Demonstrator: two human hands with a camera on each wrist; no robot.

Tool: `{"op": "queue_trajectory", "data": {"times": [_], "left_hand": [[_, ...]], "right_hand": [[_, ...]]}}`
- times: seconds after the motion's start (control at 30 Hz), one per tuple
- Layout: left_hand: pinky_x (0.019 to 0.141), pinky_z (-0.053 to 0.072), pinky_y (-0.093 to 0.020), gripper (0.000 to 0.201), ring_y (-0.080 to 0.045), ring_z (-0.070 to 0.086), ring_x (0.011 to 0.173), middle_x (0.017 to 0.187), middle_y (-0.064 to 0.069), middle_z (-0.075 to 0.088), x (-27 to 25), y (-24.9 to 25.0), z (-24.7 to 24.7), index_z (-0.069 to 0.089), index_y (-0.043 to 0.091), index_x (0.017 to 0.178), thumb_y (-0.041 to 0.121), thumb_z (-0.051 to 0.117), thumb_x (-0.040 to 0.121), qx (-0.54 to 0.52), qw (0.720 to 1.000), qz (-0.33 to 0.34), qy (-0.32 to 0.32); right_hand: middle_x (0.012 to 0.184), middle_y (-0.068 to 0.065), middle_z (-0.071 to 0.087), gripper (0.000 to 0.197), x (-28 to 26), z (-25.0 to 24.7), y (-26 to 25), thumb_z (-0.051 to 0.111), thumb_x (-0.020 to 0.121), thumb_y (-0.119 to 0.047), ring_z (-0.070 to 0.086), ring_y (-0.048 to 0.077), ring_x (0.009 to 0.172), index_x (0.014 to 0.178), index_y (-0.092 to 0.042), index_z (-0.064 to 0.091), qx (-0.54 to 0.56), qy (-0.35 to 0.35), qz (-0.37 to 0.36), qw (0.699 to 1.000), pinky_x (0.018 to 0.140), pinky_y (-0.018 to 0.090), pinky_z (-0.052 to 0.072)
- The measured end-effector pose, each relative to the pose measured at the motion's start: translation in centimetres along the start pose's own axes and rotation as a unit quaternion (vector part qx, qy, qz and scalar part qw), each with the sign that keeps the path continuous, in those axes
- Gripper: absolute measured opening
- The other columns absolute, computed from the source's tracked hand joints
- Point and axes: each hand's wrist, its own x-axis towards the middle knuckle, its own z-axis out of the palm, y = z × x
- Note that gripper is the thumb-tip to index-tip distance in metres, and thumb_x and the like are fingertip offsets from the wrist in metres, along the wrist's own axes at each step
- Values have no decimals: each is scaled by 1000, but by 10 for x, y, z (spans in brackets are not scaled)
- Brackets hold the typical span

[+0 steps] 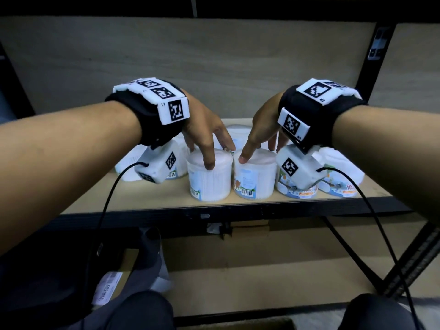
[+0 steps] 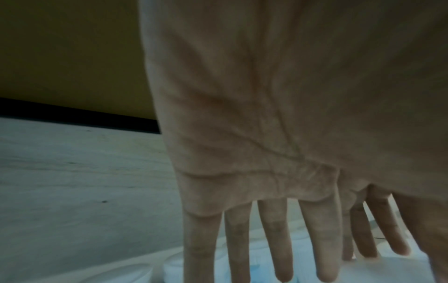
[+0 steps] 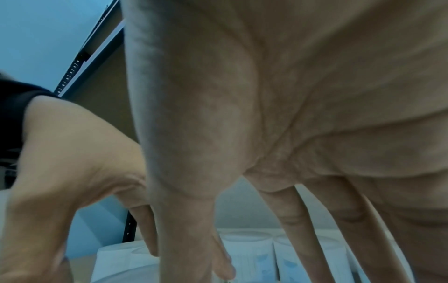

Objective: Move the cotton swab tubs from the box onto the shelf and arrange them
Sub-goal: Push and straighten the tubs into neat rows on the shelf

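Both hands are down over the front row of tubs on the shelf [image 1: 166, 201], each directly above its own tub. The left hand [image 1: 204, 129] spreads its grip wide across the lid of the left front tub [image 1: 209, 179], thumb hooked over the near rim and fingers reaching to the far edge. The right hand [image 1: 262, 129] mirrors it on the right front tub [image 1: 254, 179], thumb tip on the near part of the lid, fingers fanned behind. Neither grip looks closed round a tub; the fingers lie long and fairly straight in both wrist views. The two tubs stand upright, side by side and almost touching, just back from the shelf's front edge. More tubs stand behind and to either side. Each tub lies straight below its hand, so any nudge into line would come from above, I would judge.
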Motion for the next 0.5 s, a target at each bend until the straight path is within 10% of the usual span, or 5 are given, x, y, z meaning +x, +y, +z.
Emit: {"op": "queue_trajectory", "data": {"times": [0.2, 0.37, 0.5], "left_hand": [[87, 55, -27, 76, -17, 59, 118, 102, 25, 58, 0, 1, 0, 51, 43, 140, 23, 86, 75, -32, 999, -20, -20], [90, 57, -29, 67, -1, 69, 75, 85, 23, 67, -1, -1, 1, 59, 39, 134, 21, 85, 76, -63, 998, -5, -23], [86, 60, -35, 53, -11, 71, 98, 113, 9, 72, 3, -4, 5, 68, 32, 126, 28, 84, 76, -88, 996, 6, -31]], "right_hand": [[77, 4, 59, 49, -4, 4, -2, 75, 81, -47, 63, 19, 79, 108, -12, 55, -4, 10, -22, 1000, 96, 35, 52], [86, 6, 65, 55, 6, 6, -1, 82, 73, -45, 69, 21, 93, 107, -7, 62, -7, 22, -31, 999, 97, 38, 53], [112, 13, 68, 60, 18, 6, -2, 90, 62, -38, 69, 25, 100, 109, -8, 69, -2, -1, -29, 1000, 95, 40, 55]]}}
